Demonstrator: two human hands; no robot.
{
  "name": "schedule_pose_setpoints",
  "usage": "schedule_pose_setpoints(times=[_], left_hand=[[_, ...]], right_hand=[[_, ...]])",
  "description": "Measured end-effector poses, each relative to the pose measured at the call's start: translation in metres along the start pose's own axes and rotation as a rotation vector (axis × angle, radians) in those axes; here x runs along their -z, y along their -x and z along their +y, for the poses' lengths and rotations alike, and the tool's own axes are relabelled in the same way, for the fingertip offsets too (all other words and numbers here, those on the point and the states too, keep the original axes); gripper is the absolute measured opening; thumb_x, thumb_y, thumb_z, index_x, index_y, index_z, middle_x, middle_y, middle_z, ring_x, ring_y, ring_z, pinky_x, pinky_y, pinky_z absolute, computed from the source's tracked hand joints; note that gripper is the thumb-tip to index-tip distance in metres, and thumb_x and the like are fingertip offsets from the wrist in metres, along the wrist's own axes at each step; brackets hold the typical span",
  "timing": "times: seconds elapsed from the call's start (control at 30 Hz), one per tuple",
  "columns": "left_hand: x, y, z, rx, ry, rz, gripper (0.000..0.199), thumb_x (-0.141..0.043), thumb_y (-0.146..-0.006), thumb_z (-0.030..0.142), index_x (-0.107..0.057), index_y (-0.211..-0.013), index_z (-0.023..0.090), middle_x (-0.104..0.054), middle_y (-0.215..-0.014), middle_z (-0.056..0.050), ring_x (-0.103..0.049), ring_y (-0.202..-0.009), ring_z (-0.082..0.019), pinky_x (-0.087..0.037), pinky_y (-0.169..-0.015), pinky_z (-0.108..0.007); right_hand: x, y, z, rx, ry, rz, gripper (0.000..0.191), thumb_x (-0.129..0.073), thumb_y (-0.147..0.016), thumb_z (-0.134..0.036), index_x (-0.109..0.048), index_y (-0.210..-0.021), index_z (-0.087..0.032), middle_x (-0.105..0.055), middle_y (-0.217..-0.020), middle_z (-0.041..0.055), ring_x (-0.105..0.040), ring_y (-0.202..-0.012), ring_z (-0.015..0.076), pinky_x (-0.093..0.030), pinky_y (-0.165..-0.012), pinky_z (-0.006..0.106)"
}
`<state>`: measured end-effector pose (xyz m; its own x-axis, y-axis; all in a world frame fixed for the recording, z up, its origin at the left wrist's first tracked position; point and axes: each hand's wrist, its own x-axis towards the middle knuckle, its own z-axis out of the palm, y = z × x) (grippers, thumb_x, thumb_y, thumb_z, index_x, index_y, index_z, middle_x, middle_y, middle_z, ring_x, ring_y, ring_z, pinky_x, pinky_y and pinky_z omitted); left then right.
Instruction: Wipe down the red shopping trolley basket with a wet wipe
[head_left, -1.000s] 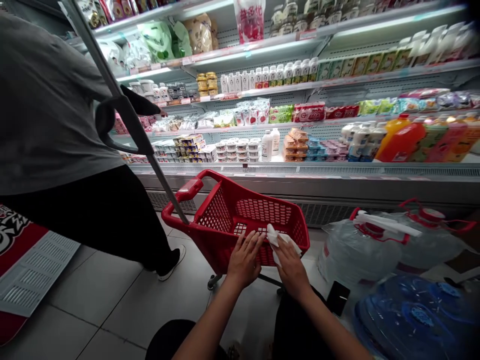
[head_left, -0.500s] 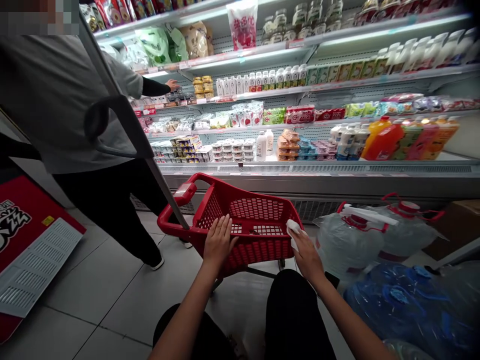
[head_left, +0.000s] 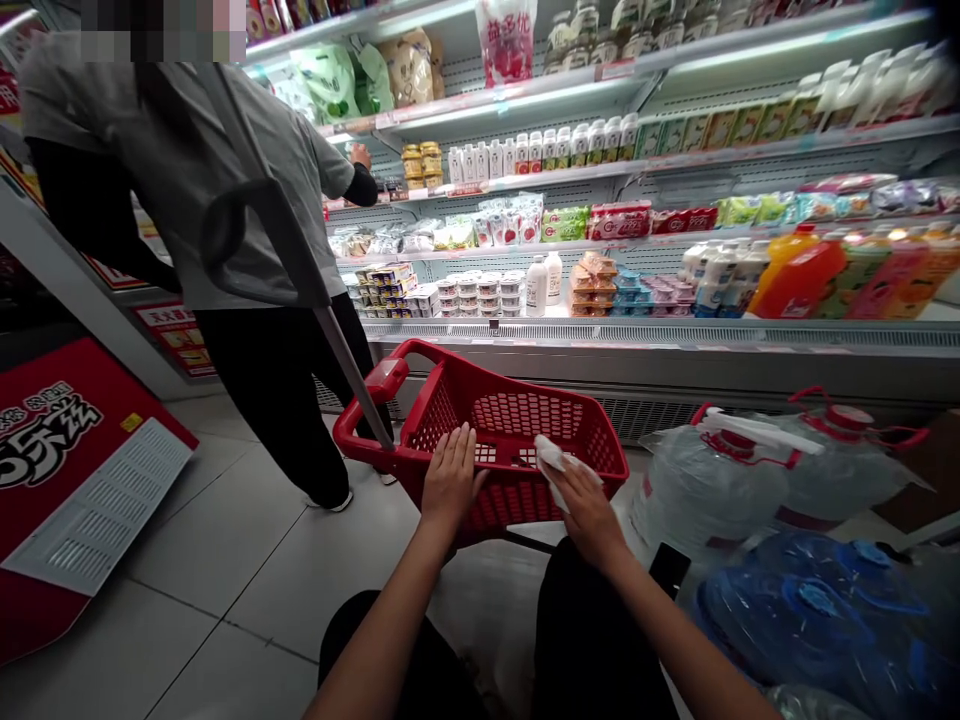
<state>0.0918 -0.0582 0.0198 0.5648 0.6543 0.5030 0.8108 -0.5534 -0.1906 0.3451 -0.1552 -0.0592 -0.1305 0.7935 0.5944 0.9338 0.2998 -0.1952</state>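
Observation:
A red plastic shopping basket cart (head_left: 517, 505) stands right in front of my knees, its mesh basket holding no goods that I can see. My left hand (head_left: 448, 482) lies with straight fingers over the near rim, toward the handle end. Under the fingers of my right hand (head_left: 591, 510) is a crumpled white cloth (head_left: 551, 458), pressed on the same rim farther right. A long grey pull handle (head_left: 300, 240) rises slanting from the cart's left end.
Refrigerated shelves (head_left: 600, 348) with drinks and yogurts run behind the cart. A person in a grey shirt (head_left: 255, 200) stands at left, reaching toward a shelf. Large water bottles (head_left: 716, 490) and blue ones (head_left: 787, 600) crowd the right; a red freezer (head_left: 82, 480) is at left.
My right hand has slid the white cloth leftward along the rim, away from the right corner. My left hand stays on the rim. The person at left has shifted, drawing the reaching arm in.

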Motion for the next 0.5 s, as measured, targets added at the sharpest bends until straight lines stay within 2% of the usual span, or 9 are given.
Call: schedule_pose_setpoints(times=[0.1, 0.2, 0.3, 0.43, 0.5], left_hand=[[-0.001, 0.0, 0.002, -0.008, 0.003, 0.019, 0.071, -0.049, -0.102, 0.042, -0.027, -0.162, 0.011, -0.036, -0.165, -0.014, -0.038, -0.152, -0.026, -0.025, -0.129, -0.043], [-0.003, -0.003, 0.008, -0.018, 0.013, 0.029, 0.07, -0.047, -0.103, 0.041, -0.027, -0.162, 0.011, -0.036, -0.165, -0.014, -0.037, -0.152, -0.026, -0.024, -0.129, -0.044], [-0.006, -0.01, 0.016, 0.001, 0.017, 0.016, 0.068, -0.045, -0.103, 0.039, -0.029, -0.162, 0.01, -0.035, -0.165, -0.014, -0.037, -0.152, -0.026, -0.024, -0.129, -0.044], [-0.009, -0.021, 0.024, 0.036, -0.007, -0.016, 0.066, -0.046, -0.103, 0.038, -0.033, -0.159, 0.006, -0.034, -0.165, -0.016, -0.037, -0.152, -0.027, -0.026, -0.128, -0.043], [-0.009, -0.023, 0.025, 0.05, -0.029, -0.026, 0.065, -0.043, -0.103, 0.036, -0.032, -0.16, 0.006, -0.034, -0.165, -0.016, -0.038, -0.152, -0.027, -0.027, -0.127, -0.043]], right_hand=[[0.01, 0.029, 0.044, -0.162, 0.079, 0.036, 0.068, -0.036, -0.1, -0.015, -0.021, -0.165, -0.028, -0.037, -0.166, 0.004, -0.032, -0.153, 0.0255, -0.028, -0.125, 0.054], [0.009, 0.035, 0.061, -0.276, 0.112, 0.08, 0.062, -0.037, -0.103, -0.021, -0.026, -0.164, -0.026, -0.043, -0.162, 0.0071, -0.037, -0.151, 0.0278, -0.029, -0.124, 0.056], [-0.007, 0.011, 0.035, -0.226, 0.075, 0.129, 0.064, -0.039, -0.101, -0.018, -0.029, -0.163, -0.025, -0.047, -0.16, 0.0088, -0.039, -0.15, 0.0281, -0.03, -0.124, 0.056], [-0.033, -0.039, -0.036, -0.026, -0.038, 0.097, 0.076, -0.041, -0.095, -0.01, -0.017, -0.166, -0.022, -0.038, -0.165, 0.0087, -0.032, -0.154, 0.0256, -0.028, -0.126, 0.053], [-0.04, -0.054, -0.059, 0.027, -0.076, 0.088, 0.079, -0.041, -0.094, -0.009, -0.012, -0.167, -0.021, -0.036, -0.166, 0.0087, -0.03, -0.155, 0.0249, -0.028, -0.126, 0.053]])
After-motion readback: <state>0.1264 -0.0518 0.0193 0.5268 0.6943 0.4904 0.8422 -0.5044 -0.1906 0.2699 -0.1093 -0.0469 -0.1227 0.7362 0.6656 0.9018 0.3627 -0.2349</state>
